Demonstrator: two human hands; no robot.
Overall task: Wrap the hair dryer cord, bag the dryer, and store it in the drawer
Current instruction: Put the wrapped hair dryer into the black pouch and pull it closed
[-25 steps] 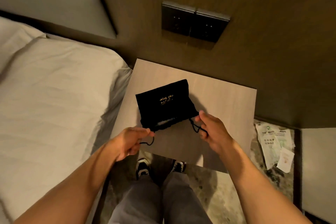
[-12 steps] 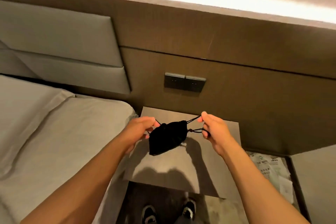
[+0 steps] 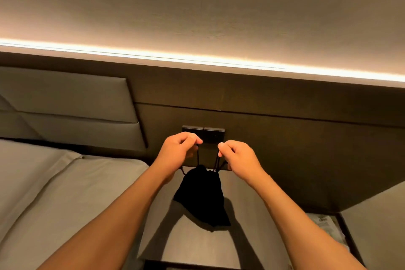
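From the head view, our left hand [image 3: 178,149] and right hand [image 3: 237,155] each pinch a cord [image 3: 198,156] of the black bag [image 3: 202,197], which hangs below and between them over the desk [image 3: 197,245]. It is soft and sags as if loaded, so the cords are the hold. A second ago it lay flat on the desk; now it is raised, mouth cinched.

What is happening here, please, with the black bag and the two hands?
A person holds a black drawstring pouch up by its strings, the left hand pinching one and the right hand the other. The pouch's mouth is pulled shut, and it hangs over the bedside table, its lower end near or on the top. No open drawer is in view.
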